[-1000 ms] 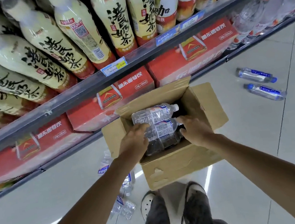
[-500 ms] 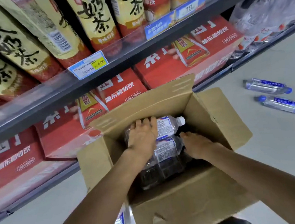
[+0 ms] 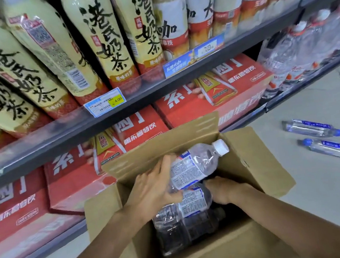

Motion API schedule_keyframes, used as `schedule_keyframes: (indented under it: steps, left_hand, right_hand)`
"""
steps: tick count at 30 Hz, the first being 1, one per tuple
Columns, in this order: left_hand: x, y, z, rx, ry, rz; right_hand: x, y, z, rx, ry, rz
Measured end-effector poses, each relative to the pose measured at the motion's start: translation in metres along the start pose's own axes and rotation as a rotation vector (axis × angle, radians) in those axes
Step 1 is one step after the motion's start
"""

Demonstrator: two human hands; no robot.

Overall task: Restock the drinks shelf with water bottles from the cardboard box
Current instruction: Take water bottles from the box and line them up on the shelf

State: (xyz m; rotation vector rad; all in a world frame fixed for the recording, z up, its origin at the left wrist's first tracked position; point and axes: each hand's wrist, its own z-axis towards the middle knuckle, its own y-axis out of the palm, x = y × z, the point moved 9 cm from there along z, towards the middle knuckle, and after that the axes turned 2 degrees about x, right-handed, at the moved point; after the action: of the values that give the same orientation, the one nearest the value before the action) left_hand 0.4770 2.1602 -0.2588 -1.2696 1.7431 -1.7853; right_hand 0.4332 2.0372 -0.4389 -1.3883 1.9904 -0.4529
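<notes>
We saw the drinks shelf (image 3: pixel 160 91) fill the upper half of the view, its grey front edge running slantwise from lower left to upper right, with tall milk-tea bottles (image 3: pixel 102 40) packed above it and three red cartons (image 3: pixel 220 94) below. Further right on the lower tier stood clear bottles with white caps (image 3: pixel 296 49), too blurred for us to count. The pale tiled floor (image 3: pixel 332 184) lay open to the right of the cardboard box (image 3: pixel 254 161), and there two blue-capped bottles (image 3: pixel 311 128) lay on their sides, near each other but apart, well clear of the box. The box stood just before the lowest shelf with four flaps folded outward, the far flap leaning close to the cartons.

Inside it we counted three water bottles. Our left hand (image 3: pixel 152 186) curled round the top water bottle (image 3: pixel 195 166) at its base end, holding it tilted, white cap up and to the right, above the rim. Our right hand (image 3: pixel 221 189) reached deeper in and seemed to grip the neck of the second bottle (image 3: pixel 193 201), though the cap end was hidden. A third bottle (image 3: pixel 190 231) lay dark beneath them.
</notes>
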Motion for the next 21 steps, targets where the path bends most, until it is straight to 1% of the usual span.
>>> schedule_keyframes:
  steps: [3,7,10,12,14,17,19,21]
  left_hand:
    - [0.012,-0.037,-0.007,0.161,-0.004,-0.166]
    - [0.03,-0.104,-0.005,0.4,0.023,-0.373]
    - [0.042,-0.161,-0.005,0.593,0.039,-0.518]
    - [0.053,-0.196,-0.009,0.681,0.081,-0.585]
    - [0.063,-0.227,-0.013,0.73,0.129,-0.644]
    - [0.077,-0.272,-0.019,0.793,0.225,-0.651]
    - [0.086,-0.3,-0.025,0.854,0.294,-0.647]
    - [0.096,-0.326,-0.033,0.909,0.355,-0.653]
  right_hand:
    - [-0.004,-0.012,-0.003,-0.003,-0.013,-0.081]
    - [-0.03,-0.051,-0.019,-0.04,-0.109,-0.21]
    - [-0.058,-0.081,-0.03,-0.061,-0.212,-0.222]
    - [-0.08,-0.1,-0.044,-0.115,-0.282,-0.21]
    - [-0.105,-0.123,-0.066,-0.156,-0.369,-0.171]
    - [-0.141,-0.179,-0.115,-0.174,-0.466,-0.007]
    - [-0.161,-0.231,-0.164,-0.097,-0.571,0.102]
    - [-0.177,-0.287,-0.224,0.033,-0.708,0.224]
